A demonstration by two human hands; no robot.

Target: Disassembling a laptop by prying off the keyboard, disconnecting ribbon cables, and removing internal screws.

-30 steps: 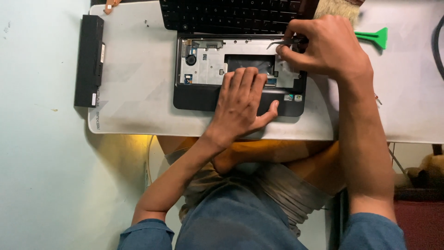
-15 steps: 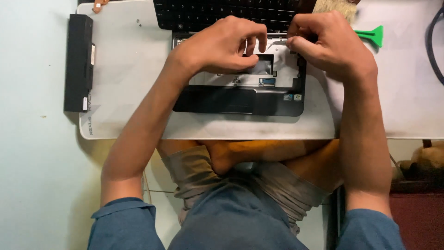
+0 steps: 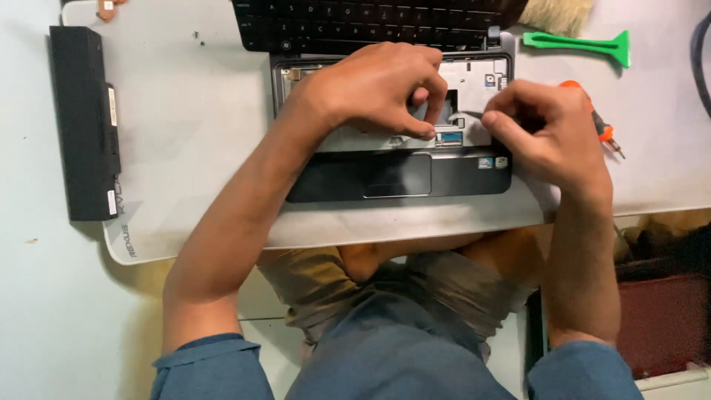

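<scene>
The opened laptop (image 3: 392, 159) lies before me on the grey mat (image 3: 192, 133). My left hand (image 3: 374, 89) pinches down at its small connector (image 3: 448, 137) to steady it; my right hand (image 3: 544, 133), fingers curled closed, holds the orange screwdriver (image 3: 603, 130) just right of the laptop.

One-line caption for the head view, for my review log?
Both hands, left and right, pinch at a small connector inside an opened black laptop on a grey mat.

Two small square stickers (image 3: 492, 162) sit on the dark palm rest just beside the right hand (image 3: 544, 133); white labels (image 3: 111, 201) mark the black battery far beyond the left hand (image 3: 370, 89).
</scene>
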